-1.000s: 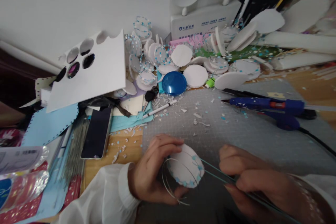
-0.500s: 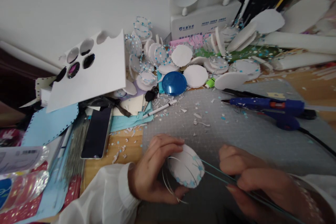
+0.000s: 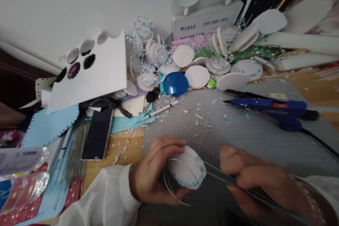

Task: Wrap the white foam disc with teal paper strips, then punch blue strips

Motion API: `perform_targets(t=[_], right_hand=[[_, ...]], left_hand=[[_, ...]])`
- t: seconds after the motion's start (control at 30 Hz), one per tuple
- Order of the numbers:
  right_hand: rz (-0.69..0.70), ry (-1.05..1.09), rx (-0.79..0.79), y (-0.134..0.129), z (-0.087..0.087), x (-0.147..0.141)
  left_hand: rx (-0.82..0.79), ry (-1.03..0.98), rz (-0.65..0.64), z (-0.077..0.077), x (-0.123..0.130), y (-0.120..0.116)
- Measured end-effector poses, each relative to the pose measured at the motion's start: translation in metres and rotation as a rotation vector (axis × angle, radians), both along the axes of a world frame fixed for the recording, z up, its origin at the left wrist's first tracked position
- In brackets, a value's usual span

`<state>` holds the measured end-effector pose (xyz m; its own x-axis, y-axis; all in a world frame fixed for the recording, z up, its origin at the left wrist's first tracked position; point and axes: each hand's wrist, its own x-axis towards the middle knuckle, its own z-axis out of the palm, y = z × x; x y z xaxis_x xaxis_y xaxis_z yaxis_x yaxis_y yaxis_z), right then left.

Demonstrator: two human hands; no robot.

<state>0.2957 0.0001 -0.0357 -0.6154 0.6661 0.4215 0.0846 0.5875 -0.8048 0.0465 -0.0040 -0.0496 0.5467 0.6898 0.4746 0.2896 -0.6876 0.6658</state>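
My left hand [image 3: 156, 171] grips a white foam disc [image 3: 185, 167] by its left side. Light blue pieces line the disc's lower and right edge, and a thin pale wire [image 3: 166, 180] loops beside it, near my thumb. From the disc's right edge, teal strands [image 3: 215, 172] run to my right hand [image 3: 254, 180], whose fingers are closed on them. The strands pass on through the hand toward the bottom right. Both hands are over the grey cutting mat [image 3: 169, 130].
A blue glue gun [image 3: 265, 107] lies on the right of the mat. Behind it are a blue round lid [image 3: 175, 84] and several white discs [image 3: 197, 76]. At the left are a phone [image 3: 97, 134], a white board [image 3: 106, 67] and a bundle of wires [image 3: 76, 152].
My right hand has shifted very slightly to the left, toward the disc. My left hand and the disc have hardly moved.
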Motion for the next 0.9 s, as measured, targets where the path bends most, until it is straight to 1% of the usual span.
perform_targets(t=[0.1,0.23,0.3,0.37,0.47,0.57,0.73,0.83,0.9], right_hand=[[-0.005,0.032,-0.058,-0.002,-0.001,-0.001],[-0.085,0.164,-0.255,-0.005,0.000,-0.003],[-0.140,0.152,-0.328,-0.004,0.003,-0.004],[-0.194,0.109,-0.360,-0.002,0.005,-0.004],[-0.222,0.084,-0.424,0.002,0.007,-0.005],[-0.196,0.117,-0.550,0.005,0.002,-0.005],[-0.105,0.239,-0.810,0.008,-0.015,-0.005],[-0.067,0.319,-0.909,0.011,-0.021,-0.005],[-0.057,0.355,-0.961,0.012,-0.022,-0.006]], left_hand=[[-0.008,-0.010,-0.013,0.000,0.000,0.001],[-0.055,-0.027,-0.034,-0.001,0.000,0.001],[-0.084,-0.029,-0.029,-0.002,0.000,0.001],[-0.093,-0.022,-0.030,-0.003,-0.001,0.000],[-0.078,-0.001,-0.037,-0.004,-0.003,-0.001],[-0.079,0.021,-0.048,-0.003,-0.004,0.000],[-0.131,0.053,-0.053,0.001,-0.003,0.001],[-0.170,0.045,-0.057,0.002,-0.002,0.002],[-0.183,0.032,-0.071,0.002,-0.002,0.002]])
